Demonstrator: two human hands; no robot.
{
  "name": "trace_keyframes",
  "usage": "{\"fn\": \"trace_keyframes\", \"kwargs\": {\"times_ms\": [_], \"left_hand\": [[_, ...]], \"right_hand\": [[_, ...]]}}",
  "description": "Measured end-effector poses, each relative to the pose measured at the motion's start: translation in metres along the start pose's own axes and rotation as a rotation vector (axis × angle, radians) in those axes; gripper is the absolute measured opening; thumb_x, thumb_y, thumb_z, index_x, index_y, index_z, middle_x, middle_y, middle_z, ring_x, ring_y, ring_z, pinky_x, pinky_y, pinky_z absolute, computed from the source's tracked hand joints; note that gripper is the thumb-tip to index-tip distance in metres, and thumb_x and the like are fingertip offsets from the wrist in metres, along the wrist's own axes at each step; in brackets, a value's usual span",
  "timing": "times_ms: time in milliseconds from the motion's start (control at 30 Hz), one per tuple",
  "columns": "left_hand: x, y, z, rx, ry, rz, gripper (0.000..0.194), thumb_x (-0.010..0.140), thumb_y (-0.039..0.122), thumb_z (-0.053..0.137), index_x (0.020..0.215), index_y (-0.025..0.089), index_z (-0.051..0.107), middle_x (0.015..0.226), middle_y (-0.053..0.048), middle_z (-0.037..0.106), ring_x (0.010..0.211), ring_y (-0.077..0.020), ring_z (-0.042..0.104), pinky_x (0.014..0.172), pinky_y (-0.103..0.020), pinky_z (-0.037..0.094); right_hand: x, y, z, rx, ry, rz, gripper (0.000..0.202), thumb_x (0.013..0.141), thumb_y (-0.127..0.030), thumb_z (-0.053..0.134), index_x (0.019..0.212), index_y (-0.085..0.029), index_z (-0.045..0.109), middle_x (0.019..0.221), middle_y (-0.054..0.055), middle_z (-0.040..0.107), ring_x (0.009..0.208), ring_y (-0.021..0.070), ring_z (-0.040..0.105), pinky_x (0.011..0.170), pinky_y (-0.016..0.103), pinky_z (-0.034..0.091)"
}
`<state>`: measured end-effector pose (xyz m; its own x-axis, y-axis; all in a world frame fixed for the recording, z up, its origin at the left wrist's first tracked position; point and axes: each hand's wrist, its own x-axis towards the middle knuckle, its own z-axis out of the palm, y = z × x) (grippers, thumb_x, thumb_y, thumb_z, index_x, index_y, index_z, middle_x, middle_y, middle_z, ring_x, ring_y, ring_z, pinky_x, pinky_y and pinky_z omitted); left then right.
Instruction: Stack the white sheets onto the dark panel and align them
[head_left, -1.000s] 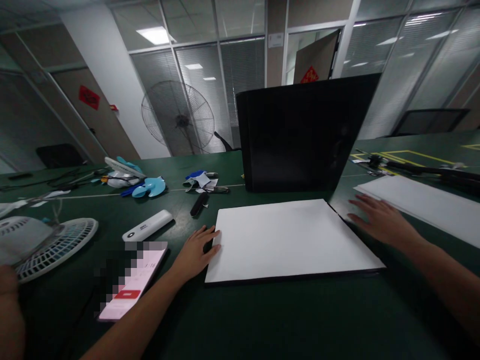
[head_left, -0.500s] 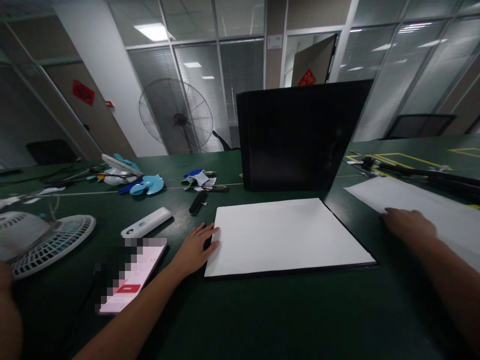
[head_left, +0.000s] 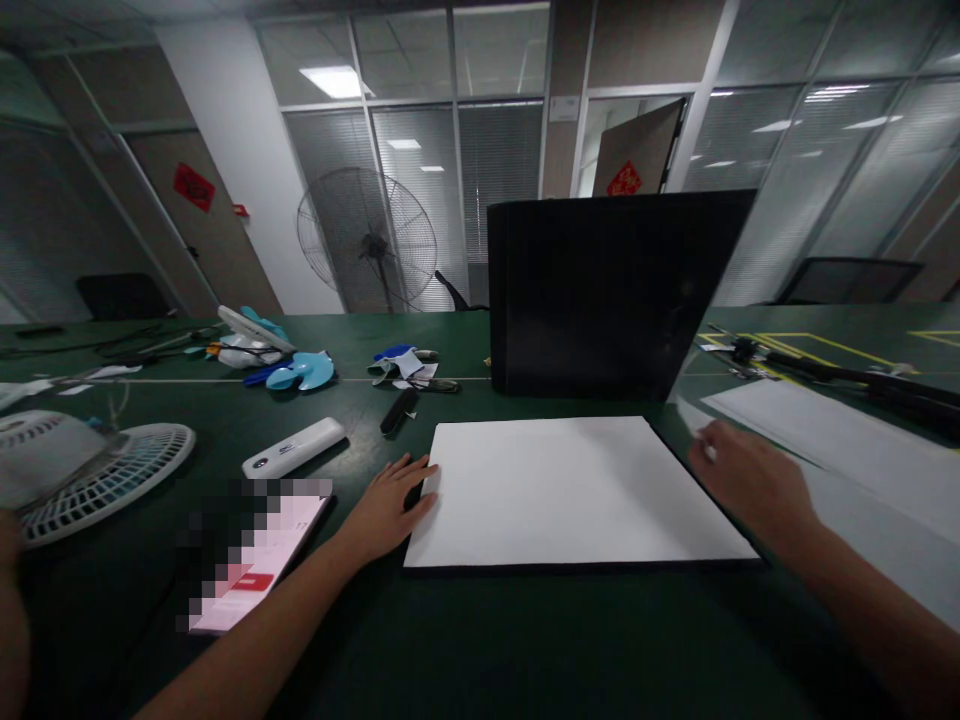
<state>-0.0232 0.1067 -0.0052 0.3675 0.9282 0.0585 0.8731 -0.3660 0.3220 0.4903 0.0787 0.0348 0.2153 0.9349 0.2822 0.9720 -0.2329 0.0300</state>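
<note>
In front of me lies a white rectangular sheet (head_left: pixel 555 495) on a thin dark base, with its black edge showing at the front and right. My left hand (head_left: pixel 390 505) rests flat at its left edge, fingers spread and tips touching the white surface. My right hand (head_left: pixel 750 485) is just beyond the right edge, fingers pinched on the corner of a loose paper sheet (head_left: pixel 892 550). That sheet runs back under my right forearm. Another white paper (head_left: pixel 832 430) lies behind it. A large black panel (head_left: pixel 600 300) stands upright behind the white rectangle.
Left of my left arm are a phone (head_left: pixel 262 570), a white handheld device (head_left: pixel 296 447) and a white fan (head_left: pixel 142 470). A small black object (head_left: pixel 399 410) and blue fan blades (head_left: pixel 304 372) lie farther back. Black rods (head_left: pixel 847 375) lie at the right. Part of an arm shows at the left edge.
My right hand has moved left toward the white rectangle, drawing a paper sheet away from the other paper at the right. My left hand has stayed in place. The view has tilted slightly upward.
</note>
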Motion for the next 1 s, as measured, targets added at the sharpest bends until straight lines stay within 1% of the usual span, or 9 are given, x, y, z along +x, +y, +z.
{"fn": "trace_keyframes", "kwargs": {"times_ms": [100,167,300,433,567,667,733,900,1000], "left_hand": [[-0.001,-0.001,0.000,-0.018,0.001,0.002,0.057,0.103,0.056,0.041,0.151,0.026,0.052,0.161,-0.005,0.043,0.154,-0.0335,0.028,0.124,-0.060,0.024],[-0.001,-0.001,-0.002,-0.029,-0.002,0.000,0.058,0.106,0.058,0.032,0.151,0.026,0.053,0.161,-0.005,0.043,0.154,-0.0326,0.028,0.124,-0.060,0.024],[-0.003,0.005,-0.005,-0.026,-0.018,0.003,0.068,0.104,0.066,0.030,0.152,0.024,0.051,0.163,-0.007,0.039,0.155,-0.0340,0.026,0.124,-0.060,0.022],[-0.002,0.011,-0.004,-0.010,-0.030,-0.022,0.081,0.095,0.076,0.042,0.155,0.021,0.047,0.164,-0.011,0.036,0.155,-0.0388,0.024,0.123,-0.063,0.022],[0.001,0.014,0.001,0.016,-0.035,-0.076,0.087,0.090,0.073,0.055,0.157,0.019,0.042,0.164,-0.011,0.038,0.155,-0.0384,0.024,0.124,-0.061,0.022],[0.004,0.010,0.005,0.008,-0.001,-0.110,0.083,0.094,0.064,0.053,0.160,0.016,0.036,0.164,-0.012,0.038,0.154,-0.0360,0.027,0.124,-0.057,0.025],[0.006,0.006,0.008,-0.008,0.027,-0.114,0.075,0.098,0.057,0.050,0.160,0.017,0.036,0.163,-0.011,0.039,0.153,-0.0346,0.030,0.124,-0.056,0.027],[0.011,-0.003,0.011,-0.009,0.052,-0.031,0.051,0.103,0.044,0.041,0.145,0.023,0.059,0.158,-0.005,0.048,0.152,-0.0308,0.034,0.125,-0.053,0.026],[0.011,-0.003,0.010,-0.003,0.044,-0.021,0.051,0.104,0.045,0.040,0.145,0.023,0.060,0.159,-0.005,0.047,0.152,-0.0313,0.033,0.124,-0.055,0.027]], "right_hand": [[-0.027,-0.057,0.005,0.073,-0.060,-0.351,0.041,0.100,-0.033,0.038,0.127,-0.015,0.064,0.123,0.016,0.069,0.109,0.0255,0.066,0.095,0.042,0.051],[-0.046,-0.087,0.008,0.122,-0.126,-0.534,0.039,0.098,-0.033,0.044,0.128,-0.022,0.066,0.134,0.010,0.066,0.118,0.0252,0.064,0.102,0.044,0.050],[-0.073,-0.114,0.000,0.281,-0.308,-0.769,0.039,0.101,-0.039,0.044,0.130,-0.028,0.067,0.149,0.005,0.056,0.136,0.0301,0.053,0.111,0.058,0.043],[-0.077,-0.115,-0.016,0.454,-0.498,-0.868,0.051,0.101,-0.054,0.048,0.146,-0.033,0.056,0.161,0.003,0.040,0.149,0.0306,0.036,0.122,0.060,0.030],[-0.073,-0.109,-0.021,0.571,-0.607,-0.945,0.058,0.100,-0.054,0.050,0.155,-0.035,0.044,0.167,0.002,0.026,0.154,0.0287,0.025,0.126,0.057,0.020],[-0.069,-0.103,-0.016,0.597,-0.567,-0.935,0.059,0.100,-0.054,0.052,0.155,-0.036,0.043,0.168,0.002,0.022,0.154,0.0283,0.024,0.126,0.056,0.020],[-0.065,-0.097,-0.011,0.550,-0.513,-0.879,0.063,0.098,-0.057,0.053,0.156,-0.036,0.041,0.168,0.003,0.021,0.155,0.0309,0.021,0.125,0.060,0.020],[-0.057,-0.086,-0.002,0.442,-0.425,-0.801,0.070,0.094,-0.066,0.054,0.155,-0.034,0.044,0.167,0.008,0.026,0.153,0.0370,0.023,0.121,0.067,0.022],[-0.058,-0.085,-0.001,0.447,-0.400,-0.821,0.066,0.094,-0.066,0.054,0.153,-0.037,0.046,0.165,0.007,0.032,0.151,0.0371,0.028,0.119,0.067,0.026]]}}
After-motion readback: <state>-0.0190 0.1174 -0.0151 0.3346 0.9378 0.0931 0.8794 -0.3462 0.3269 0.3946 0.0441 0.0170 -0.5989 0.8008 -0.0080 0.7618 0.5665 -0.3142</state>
